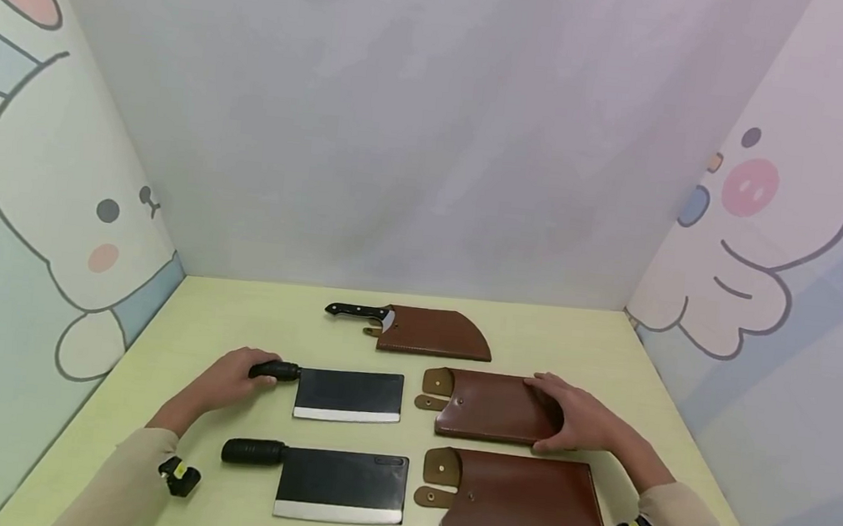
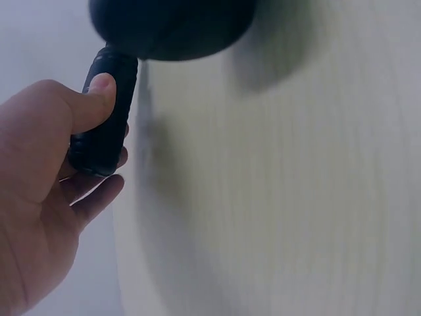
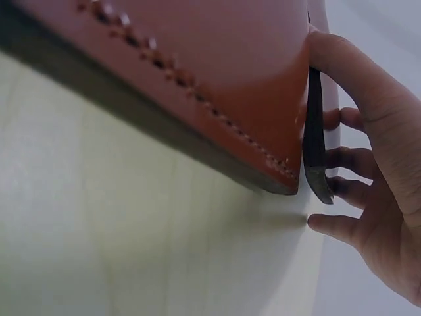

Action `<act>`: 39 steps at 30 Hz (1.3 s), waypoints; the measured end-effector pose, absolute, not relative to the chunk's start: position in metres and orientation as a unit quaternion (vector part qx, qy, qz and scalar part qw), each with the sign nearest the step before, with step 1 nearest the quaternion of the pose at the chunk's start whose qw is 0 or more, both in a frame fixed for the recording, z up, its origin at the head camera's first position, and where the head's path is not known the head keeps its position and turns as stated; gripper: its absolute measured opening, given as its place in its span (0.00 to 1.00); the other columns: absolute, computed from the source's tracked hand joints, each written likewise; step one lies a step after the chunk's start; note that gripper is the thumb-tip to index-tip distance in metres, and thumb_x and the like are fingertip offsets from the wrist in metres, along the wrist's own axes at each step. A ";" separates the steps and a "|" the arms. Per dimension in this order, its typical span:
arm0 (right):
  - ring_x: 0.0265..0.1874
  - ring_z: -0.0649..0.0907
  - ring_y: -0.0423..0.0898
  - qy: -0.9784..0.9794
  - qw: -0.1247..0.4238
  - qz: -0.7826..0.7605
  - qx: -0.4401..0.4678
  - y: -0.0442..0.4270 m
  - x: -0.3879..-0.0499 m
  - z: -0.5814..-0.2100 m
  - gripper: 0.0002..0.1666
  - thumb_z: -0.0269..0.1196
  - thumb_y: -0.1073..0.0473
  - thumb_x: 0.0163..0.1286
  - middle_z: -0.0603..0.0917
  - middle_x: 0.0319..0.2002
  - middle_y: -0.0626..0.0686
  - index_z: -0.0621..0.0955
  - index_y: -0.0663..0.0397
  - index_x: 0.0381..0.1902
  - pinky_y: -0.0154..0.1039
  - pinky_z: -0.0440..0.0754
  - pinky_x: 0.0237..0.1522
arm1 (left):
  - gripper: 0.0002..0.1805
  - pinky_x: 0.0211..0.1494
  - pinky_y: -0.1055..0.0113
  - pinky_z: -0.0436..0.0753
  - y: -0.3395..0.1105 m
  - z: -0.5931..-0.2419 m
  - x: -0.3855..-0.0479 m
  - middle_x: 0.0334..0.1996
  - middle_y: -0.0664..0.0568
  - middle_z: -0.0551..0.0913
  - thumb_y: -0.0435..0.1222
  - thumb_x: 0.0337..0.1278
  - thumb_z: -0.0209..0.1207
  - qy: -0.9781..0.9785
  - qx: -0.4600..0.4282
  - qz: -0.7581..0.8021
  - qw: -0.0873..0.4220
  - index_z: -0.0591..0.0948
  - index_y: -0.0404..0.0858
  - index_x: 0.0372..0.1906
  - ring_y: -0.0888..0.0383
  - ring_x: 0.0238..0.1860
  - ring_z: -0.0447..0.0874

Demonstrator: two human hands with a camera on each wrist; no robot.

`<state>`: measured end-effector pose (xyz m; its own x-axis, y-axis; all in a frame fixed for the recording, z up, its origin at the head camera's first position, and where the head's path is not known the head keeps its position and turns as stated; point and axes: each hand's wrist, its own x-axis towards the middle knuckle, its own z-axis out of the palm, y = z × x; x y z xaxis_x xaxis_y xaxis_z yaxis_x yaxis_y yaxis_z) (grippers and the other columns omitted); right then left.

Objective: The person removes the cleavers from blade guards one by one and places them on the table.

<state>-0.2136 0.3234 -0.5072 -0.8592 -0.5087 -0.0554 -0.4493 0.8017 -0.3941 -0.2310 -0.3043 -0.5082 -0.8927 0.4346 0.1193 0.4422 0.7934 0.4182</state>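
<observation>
My left hand (image 1: 242, 377) grips the black handle (image 2: 105, 125) of the middle cleaver (image 1: 348, 392), thumb along the handle in the left wrist view. The cleaver's dark blade with a bright edge points right. My right hand (image 1: 581, 419) holds the right end of the middle brown leather sheath (image 1: 492, 407), thumb at its near edge and fingertips at its far edge. A snap strap (image 1: 432, 402) sits at the sheath's left end, facing the blade. In the right wrist view, a stitched leather sheath (image 3: 197, 46) fills the upper left.
Nearer me lie a second bare cleaver (image 1: 340, 481) and a larger brown sheath (image 1: 528, 506) with its own strap. Farther back, a black-handled knife (image 1: 357, 311) sits inside a curved brown sheath (image 1: 434, 333). Walls with cartoon animals (image 1: 758, 200) border the pale table (image 1: 237, 305).
</observation>
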 end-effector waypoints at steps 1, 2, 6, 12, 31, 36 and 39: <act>0.72 0.68 0.67 0.946 0.083 -0.186 -0.252 0.323 -0.214 -0.508 0.68 0.75 0.21 0.45 0.65 0.76 0.61 0.66 0.47 0.78 0.66 0.77 0.61 | 0.18 0.56 0.39 0.79 -0.305 -0.509 -0.232 0.50 0.41 0.87 0.36 0.64 0.67 -0.947 -0.231 -0.221 0.006 0.84 0.32 0.55 0.39 0.53 0.84; 0.73 0.68 0.67 0.946 0.086 -0.184 -0.251 0.323 -0.214 -0.509 0.68 0.74 0.21 0.45 0.65 0.76 0.61 0.65 0.47 0.78 0.66 0.76 0.61 | 0.18 0.56 0.39 0.79 -0.305 -0.509 -0.232 0.50 0.41 0.87 0.36 0.64 0.67 -0.948 -0.231 -0.219 0.004 0.84 0.31 0.55 0.39 0.53 0.84; 0.72 0.68 0.67 0.947 0.091 -0.181 -0.249 0.323 -0.213 -0.511 0.69 0.74 0.21 0.45 0.65 0.76 0.61 0.65 0.47 0.78 0.66 0.76 0.61 | 0.18 0.55 0.40 0.80 -0.306 -0.511 -0.233 0.49 0.43 0.87 0.37 0.63 0.68 -0.948 -0.232 -0.218 0.000 0.84 0.32 0.54 0.41 0.51 0.84; 0.73 0.66 0.68 0.946 0.089 -0.176 -0.257 0.322 -0.215 -0.502 0.66 0.75 0.22 0.46 0.64 0.77 0.62 0.68 0.48 0.77 0.68 0.74 0.62 | 0.19 0.55 0.42 0.80 -0.307 -0.508 -0.235 0.48 0.45 0.86 0.41 0.64 0.68 -0.947 -0.241 -0.213 -0.003 0.85 0.33 0.54 0.44 0.50 0.83; 0.71 0.71 0.65 0.946 0.026 -0.179 -0.270 0.275 -0.268 -0.457 0.51 0.70 0.29 0.60 0.65 0.77 0.62 0.73 0.49 0.74 0.68 0.73 0.64 | 0.31 0.65 0.37 0.74 -0.268 -0.465 -0.296 0.65 0.35 0.76 0.48 0.71 0.62 -0.955 -0.192 -0.223 0.023 0.75 0.31 0.68 0.35 0.63 0.76; 0.72 0.70 0.64 0.949 0.021 -0.191 -0.250 0.258 -0.281 -0.464 0.56 0.68 0.24 0.58 0.65 0.77 0.61 0.71 0.50 0.75 0.66 0.72 0.66 | 0.33 0.68 0.36 0.70 -0.256 -0.470 -0.313 0.68 0.33 0.73 0.48 0.71 0.61 -0.951 -0.194 -0.242 0.022 0.72 0.31 0.71 0.33 0.67 0.72; 0.72 0.70 0.63 0.950 0.018 -0.202 -0.238 0.247 -0.288 -0.469 0.57 0.68 0.23 0.57 0.66 0.76 0.61 0.71 0.51 0.75 0.65 0.71 0.67 | 0.36 0.71 0.35 0.67 -0.248 -0.474 -0.321 0.71 0.32 0.69 0.49 0.71 0.61 -0.949 -0.193 -0.250 0.008 0.69 0.32 0.73 0.32 0.71 0.67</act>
